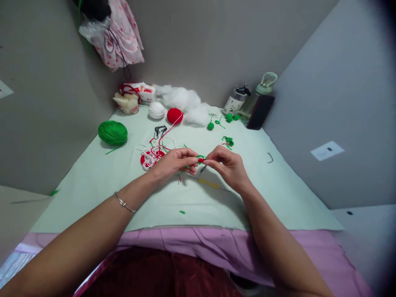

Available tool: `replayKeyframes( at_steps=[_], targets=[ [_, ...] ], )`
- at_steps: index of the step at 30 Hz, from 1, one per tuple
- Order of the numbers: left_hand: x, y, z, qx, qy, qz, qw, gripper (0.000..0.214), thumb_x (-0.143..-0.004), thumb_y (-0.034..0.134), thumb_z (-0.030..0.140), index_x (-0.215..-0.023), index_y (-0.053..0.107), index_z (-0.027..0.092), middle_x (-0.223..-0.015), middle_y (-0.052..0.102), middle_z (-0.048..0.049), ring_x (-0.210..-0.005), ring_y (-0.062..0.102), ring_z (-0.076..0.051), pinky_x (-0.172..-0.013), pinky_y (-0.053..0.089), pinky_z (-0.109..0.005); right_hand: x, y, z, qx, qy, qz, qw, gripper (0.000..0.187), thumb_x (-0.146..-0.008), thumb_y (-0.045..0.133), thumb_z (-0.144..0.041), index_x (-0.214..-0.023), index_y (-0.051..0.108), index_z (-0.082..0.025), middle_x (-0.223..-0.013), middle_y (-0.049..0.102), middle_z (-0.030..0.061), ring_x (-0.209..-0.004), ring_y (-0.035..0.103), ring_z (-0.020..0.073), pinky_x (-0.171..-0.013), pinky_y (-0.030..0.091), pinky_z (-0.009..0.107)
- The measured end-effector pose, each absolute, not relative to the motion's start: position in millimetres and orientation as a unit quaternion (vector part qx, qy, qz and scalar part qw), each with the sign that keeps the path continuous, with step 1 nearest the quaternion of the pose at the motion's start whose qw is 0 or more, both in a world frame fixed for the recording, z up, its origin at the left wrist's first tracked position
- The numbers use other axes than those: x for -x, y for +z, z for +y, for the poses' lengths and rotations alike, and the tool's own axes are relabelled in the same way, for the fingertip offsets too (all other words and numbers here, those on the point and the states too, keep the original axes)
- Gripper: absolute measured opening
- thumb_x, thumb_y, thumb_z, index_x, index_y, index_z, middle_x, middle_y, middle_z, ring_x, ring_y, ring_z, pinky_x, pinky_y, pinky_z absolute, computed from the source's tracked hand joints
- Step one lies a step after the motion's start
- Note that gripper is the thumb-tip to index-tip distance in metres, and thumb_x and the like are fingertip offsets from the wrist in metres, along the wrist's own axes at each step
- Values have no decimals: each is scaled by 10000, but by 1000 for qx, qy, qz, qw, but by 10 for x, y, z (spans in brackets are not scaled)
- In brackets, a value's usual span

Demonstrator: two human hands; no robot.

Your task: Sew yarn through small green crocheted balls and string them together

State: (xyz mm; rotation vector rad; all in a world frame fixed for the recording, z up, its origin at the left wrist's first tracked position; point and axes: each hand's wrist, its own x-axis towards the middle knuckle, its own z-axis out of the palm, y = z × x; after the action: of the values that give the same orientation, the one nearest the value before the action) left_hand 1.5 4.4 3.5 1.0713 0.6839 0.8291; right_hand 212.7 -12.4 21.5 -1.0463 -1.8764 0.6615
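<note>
Between my two hands is a small red and green crochet piece, with loose yarn ends hanging below it. My left hand pinches its left side. The thumb and fingertips of my right hand are closed on its right side. Just beneath the hands, a crochet hook with a yellow handle lies on the table. Left of my left hand is a tangle of white yarn over something red. My fingers cover much of the small piece.
A green yarn ball is at the left, with white and red balls behind. White stuffing lies along the back wall. A bottle, a dark phone and small green crochet balls are at the back right.
</note>
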Motion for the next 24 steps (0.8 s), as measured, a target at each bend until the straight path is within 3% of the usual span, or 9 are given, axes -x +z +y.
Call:
replayKeyframes(
  at_steps=[4,8,12,18,24],
  targets=[
    [-13,69,43,-454,407,324,723,276,-759,822,307,-907,652,147,-801,678,3,-696,658,-113,-759,546,-292,-2145,224,-130,421,295,-753,410,64,-915,677,-241,-923,725,-199,-834,620,28,-746,560,142,-663,439,288],
    [-48,28,43,-434,440,327,715,269,-754,816,277,-898,626,151,-847,677,6,-742,674,-113,-801,565,-302,-2088,146,-131,419,355,-723,420,173,-917,643,-243,-1086,645,-205,-834,616,8,-739,572,136,-699,472,289],
    [-102,-32,31,-428,434,323,724,296,-752,816,292,-917,621,143,-854,687,-4,-728,681,-111,-808,577,-309,-2013,59,-115,412,396,-701,428,195,-909,661,-307,-1064,610,-200,-841,609,9,-731,568,132,-673,480,277],
    [-94,-32,25,-456,426,351,698,274,-743,805,275,-895,624,135,-801,684,1,-681,678,-112,-754,558,-278,-2024,100,-101,446,276,-738,425,160,-926,658,-294,-1033,742,-209,-937,615,46,-816,584,147,-726,476,290],
    [-87,-40,22,-496,370,378,688,228,-755,771,275,-892,681,117,-788,690,-21,-702,674,-123,-767,532,-278,-2008,134,-102,430,380,-712,405,132,-852,720,-296,-877,745,-168,-831,664,28,-727,573,130,-679,442,276]
  ],
)
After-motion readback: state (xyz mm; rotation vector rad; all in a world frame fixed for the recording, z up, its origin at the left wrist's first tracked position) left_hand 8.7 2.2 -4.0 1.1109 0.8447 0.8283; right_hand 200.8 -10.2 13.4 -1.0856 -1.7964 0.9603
